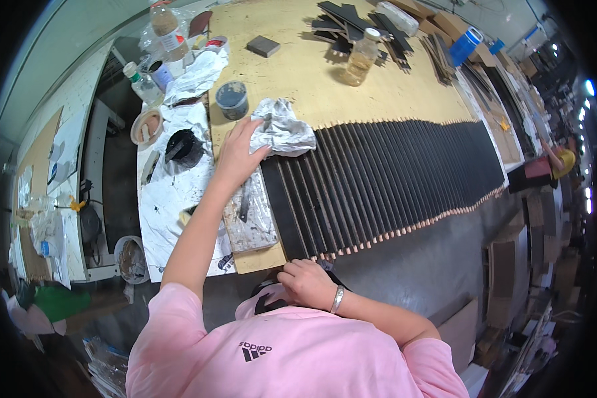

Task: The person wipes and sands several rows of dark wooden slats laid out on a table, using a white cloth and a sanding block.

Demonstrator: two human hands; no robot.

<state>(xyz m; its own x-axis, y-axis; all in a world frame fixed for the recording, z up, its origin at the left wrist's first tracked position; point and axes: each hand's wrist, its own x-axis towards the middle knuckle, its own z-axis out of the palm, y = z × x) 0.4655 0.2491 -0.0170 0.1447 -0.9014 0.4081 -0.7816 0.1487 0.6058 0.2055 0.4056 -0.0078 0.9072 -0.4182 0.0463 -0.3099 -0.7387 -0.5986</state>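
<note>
My left hand (240,149) reaches to the far left end of a row of black slats (391,179), its fingers and thumb closed on the left side of a crumpled white rag (284,126). The rag rests over the far ends of the first slats. The slats lie side by side, with pale wooden tips along their near and far ends. My right hand (306,282) is curled at the near end of the leftmost black piece (282,212), by the table's front edge; its fingertips are hidden. A tub of dark paste (232,99) stands just beyond my left hand.
Left of the slats lies a stained, plastic-wrapped block (253,222) with a dark blade-like tool (245,201). A black-smeared container (184,147) and bottles stand further left. A bottle of amber liquid (361,58), a dark block (263,46) and loose dark strips (351,25) occupy the far tabletop.
</note>
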